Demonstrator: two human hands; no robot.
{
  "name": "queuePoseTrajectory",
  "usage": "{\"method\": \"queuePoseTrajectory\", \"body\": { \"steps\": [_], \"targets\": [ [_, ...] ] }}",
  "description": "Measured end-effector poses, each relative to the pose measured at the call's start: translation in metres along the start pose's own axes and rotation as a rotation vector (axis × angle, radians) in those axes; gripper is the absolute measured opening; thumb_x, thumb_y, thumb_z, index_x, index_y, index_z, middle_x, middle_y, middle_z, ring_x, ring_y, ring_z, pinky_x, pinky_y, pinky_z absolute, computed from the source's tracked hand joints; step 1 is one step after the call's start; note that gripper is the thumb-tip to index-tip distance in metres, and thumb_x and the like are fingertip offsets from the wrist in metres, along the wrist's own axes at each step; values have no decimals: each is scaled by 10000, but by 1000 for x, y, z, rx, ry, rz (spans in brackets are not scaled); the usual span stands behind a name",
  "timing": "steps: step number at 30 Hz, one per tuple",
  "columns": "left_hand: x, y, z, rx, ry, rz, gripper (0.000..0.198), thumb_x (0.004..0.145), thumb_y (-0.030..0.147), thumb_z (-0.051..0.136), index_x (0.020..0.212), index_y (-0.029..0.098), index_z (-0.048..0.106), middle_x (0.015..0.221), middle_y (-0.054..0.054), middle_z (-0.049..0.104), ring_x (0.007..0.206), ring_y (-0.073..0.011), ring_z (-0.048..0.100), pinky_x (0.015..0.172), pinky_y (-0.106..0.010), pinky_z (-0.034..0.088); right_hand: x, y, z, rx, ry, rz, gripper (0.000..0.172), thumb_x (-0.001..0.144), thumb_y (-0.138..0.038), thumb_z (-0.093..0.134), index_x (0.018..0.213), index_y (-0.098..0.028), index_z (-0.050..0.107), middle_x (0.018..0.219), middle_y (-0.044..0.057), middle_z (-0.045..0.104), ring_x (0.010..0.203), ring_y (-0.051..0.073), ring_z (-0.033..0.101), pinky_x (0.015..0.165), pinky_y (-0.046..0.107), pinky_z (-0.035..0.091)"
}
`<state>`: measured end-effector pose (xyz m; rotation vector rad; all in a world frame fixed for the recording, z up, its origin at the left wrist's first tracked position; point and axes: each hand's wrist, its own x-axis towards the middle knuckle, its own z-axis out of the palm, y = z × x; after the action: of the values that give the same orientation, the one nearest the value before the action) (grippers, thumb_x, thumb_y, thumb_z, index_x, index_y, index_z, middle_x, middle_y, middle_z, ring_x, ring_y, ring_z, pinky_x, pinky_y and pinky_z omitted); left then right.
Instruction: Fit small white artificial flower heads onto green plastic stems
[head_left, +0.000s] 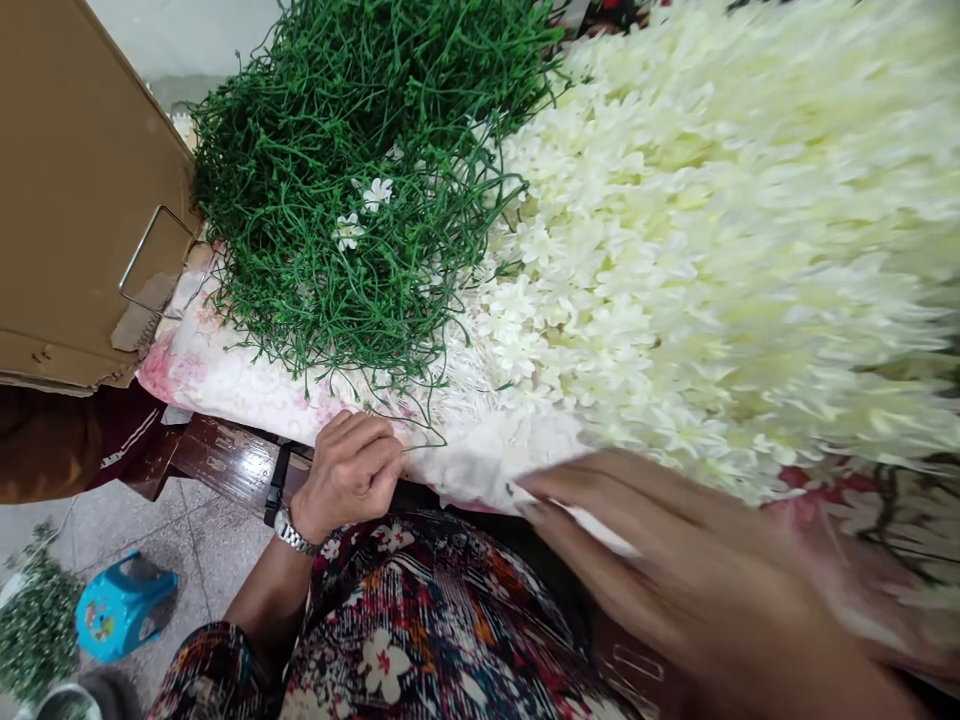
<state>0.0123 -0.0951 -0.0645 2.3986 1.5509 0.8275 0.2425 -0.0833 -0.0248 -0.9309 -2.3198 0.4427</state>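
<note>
My left hand [349,472], with a watch on its wrist, rests at the table's near edge with its fingers pinched on a thin green stem [424,440]. That stem leads from the pile of green plastic stems [352,170] above it. My right hand [675,580] is smeared by motion at the lower right, fingers stretched out and pointing left, just below the heap of cream artificial flowers [712,250]. Nothing shows in the right hand. Both piles lie on a floral cloth [217,370].
A brown cardboard box [75,190] with a wire handle stands at the left. Dark wooden table edge [225,455] shows under the cloth. On the tiled floor sit a small blue stool [120,605] and a container of green stems [34,630].
</note>
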Motion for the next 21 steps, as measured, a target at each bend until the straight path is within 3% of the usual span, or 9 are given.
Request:
{"method": "queuePoseTrajectory", "body": {
  "steps": [3,5,8,15,18,21],
  "targets": [
    [1,2,-1,-97,33,-30,47,723,127,509,710,152,547,706,-33,584,676,-137,504,646,-306,376,25,6,26,-63,-28,3,176,778,-156,492,950,-144,527,743,39,563,683,123,518,623,248,435],
    [2,3,-1,-167,55,-59,50,733,126,500,720,151,541,695,-32,578,672,-135,506,652,-309,381,30,7,43,-140,-22,-14,234,772,-151,498,1005,-138,516,754,47,562,710,142,518,638,268,434],
    [4,5,-3,-230,66,-76,73,749,136,484,695,148,532,664,-29,563,652,-133,503,642,-310,386,31,8,57,-152,-30,-126,181,773,-105,476,935,-147,547,724,36,563,684,125,508,645,260,431],
    [6,3,-7,-463,237,-176,160,785,136,442,878,158,569,823,-68,592,801,-157,550,698,-320,455,36,6,49,-83,42,-181,161,749,-79,500,893,-134,543,736,42,569,686,123,505,651,270,437],
    [11,2,-4,-424,199,-189,214,774,98,442,933,168,566,906,-72,600,898,-161,544,776,-333,460,37,5,47,-10,47,-175,166,736,-70,516,886,-139,536,736,41,568,690,122,503,647,270,438],
    [15,1,2,-359,170,-156,226,753,65,454,927,153,568,877,-71,608,857,-149,555,742,-308,477,38,2,47,76,73,-165,182,726,-62,527,889,-144,531,740,41,565,689,119,498,631,261,439]
  ]
}}
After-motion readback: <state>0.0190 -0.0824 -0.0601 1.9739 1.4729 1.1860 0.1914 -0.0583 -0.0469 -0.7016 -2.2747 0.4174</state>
